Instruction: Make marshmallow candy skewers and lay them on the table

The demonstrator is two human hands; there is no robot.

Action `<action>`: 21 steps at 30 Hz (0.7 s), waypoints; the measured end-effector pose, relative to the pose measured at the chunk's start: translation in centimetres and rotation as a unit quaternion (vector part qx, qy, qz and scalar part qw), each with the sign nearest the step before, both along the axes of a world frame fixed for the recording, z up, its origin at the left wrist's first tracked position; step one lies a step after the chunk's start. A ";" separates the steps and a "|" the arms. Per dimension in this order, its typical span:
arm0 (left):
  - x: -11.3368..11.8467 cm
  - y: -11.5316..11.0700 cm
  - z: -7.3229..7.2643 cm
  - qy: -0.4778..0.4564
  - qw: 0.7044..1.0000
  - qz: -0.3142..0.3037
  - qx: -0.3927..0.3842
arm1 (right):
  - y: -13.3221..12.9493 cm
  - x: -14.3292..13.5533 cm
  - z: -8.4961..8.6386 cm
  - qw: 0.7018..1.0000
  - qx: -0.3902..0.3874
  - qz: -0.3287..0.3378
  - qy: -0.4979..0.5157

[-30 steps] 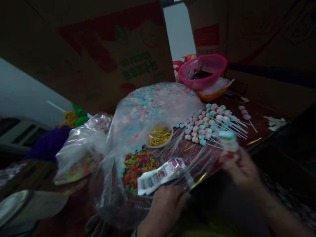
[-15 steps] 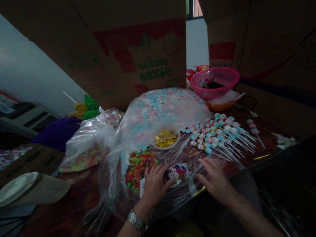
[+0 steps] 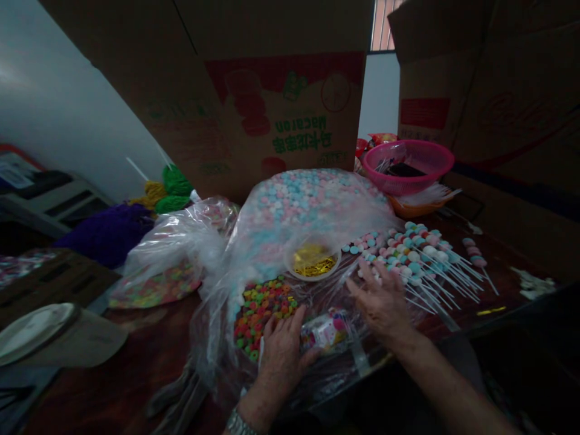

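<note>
My left hand (image 3: 281, 350), with a metal watch at the wrist, rests at the near edge of a heap of small colourful candy rings (image 3: 263, 308). Its fingers are spread. Just right of it lie small printed packets (image 3: 330, 331) on clear plastic. My right hand (image 3: 380, 302) is open over the plastic, close to a pile of marshmallow sticks (image 3: 421, 257) in pink, blue and white. Beyond the hands stands a round clear tub (image 3: 312, 275) of gold twist ties (image 3: 310, 261). Behind that, a big clear bag (image 3: 312, 199) bulges with pastel marshmallows.
Large cardboard boxes (image 3: 290, 90) wall off the back. A pink basket (image 3: 408, 175) sits atop an orange one at the back right. To the left are another candy bag (image 3: 172, 266) and a lidded bucket (image 3: 90, 338). One stick (image 3: 475, 254) lies apart at right.
My right hand has moved away from the table's front edge, up toward the marshmallow sticks. My left hand stays by the candy rings and packets. The whole view has shifted slightly.
</note>
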State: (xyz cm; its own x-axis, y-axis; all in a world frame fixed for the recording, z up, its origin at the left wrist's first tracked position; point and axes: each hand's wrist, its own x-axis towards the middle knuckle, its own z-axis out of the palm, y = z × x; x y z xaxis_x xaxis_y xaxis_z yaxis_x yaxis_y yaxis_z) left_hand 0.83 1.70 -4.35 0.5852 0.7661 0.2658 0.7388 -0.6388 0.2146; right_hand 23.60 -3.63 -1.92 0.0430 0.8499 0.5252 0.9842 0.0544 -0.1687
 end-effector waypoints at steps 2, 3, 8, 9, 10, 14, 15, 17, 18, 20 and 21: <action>0.4 -0.7 2.1 -0.043 0.998 -0.003 0.039 | -2.1 0.6 1.2 0.999 0.049 0.003 -0.002; 0.9 -1.2 3.3 -0.072 0.995 -0.023 0.059 | -3.3 0.4 1.8 0.998 0.047 0.044 0.003; 3.8 -4.0 7.2 -0.140 0.974 -0.159 -0.084 | -6.5 -2.4 3.2 0.961 -0.047 0.198 0.190; 4.0 -4.3 7.3 -0.153 0.968 -0.152 -0.128 | -6.6 -2.7 3.3 0.951 -0.064 0.188 0.237; 4.1 -4.4 7.2 -0.163 0.962 -0.139 -0.170 | -6.5 -2.9 3.3 0.939 -0.086 0.177 0.282; 2.7 -3.2 6.9 -0.109 0.906 -0.149 -0.380 | -6.0 -2.8 3.2 0.880 -0.186 0.174 0.400; 2.2 -2.7 7.1 -0.080 0.889 -0.172 -0.417 | -5.9 -2.8 3.1 0.873 -0.197 0.175 0.410; 1.3 -2.0 7.6 -0.043 0.904 -0.179 -0.386 | -5.7 -2.8 2.9 0.877 -0.195 0.170 0.406; 1.0 -1.8 7.9 -0.043 0.934 -0.157 -0.318 | -5.7 -2.9 2.7 0.883 -0.190 0.165 0.395; 0.9 -1.9 8.3 -0.068 0.980 -0.100 -0.156 | -5.6 -3.0 2.5 0.896 -0.179 0.177 0.367; 1.1 -2.2 8.3 -0.084 0.986 -0.093 -0.106 | -5.5 -3.1 2.4 0.899 -0.170 0.195 0.354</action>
State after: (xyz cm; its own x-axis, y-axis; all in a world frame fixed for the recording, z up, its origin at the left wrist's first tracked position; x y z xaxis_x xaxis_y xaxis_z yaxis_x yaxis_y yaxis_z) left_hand 1.90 -0.46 3.95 0.6824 0.6984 0.2159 0.5554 -0.6874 0.4681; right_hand 20.46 -9.16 0.48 -0.0711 0.9793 0.1893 0.5404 0.1973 -0.8179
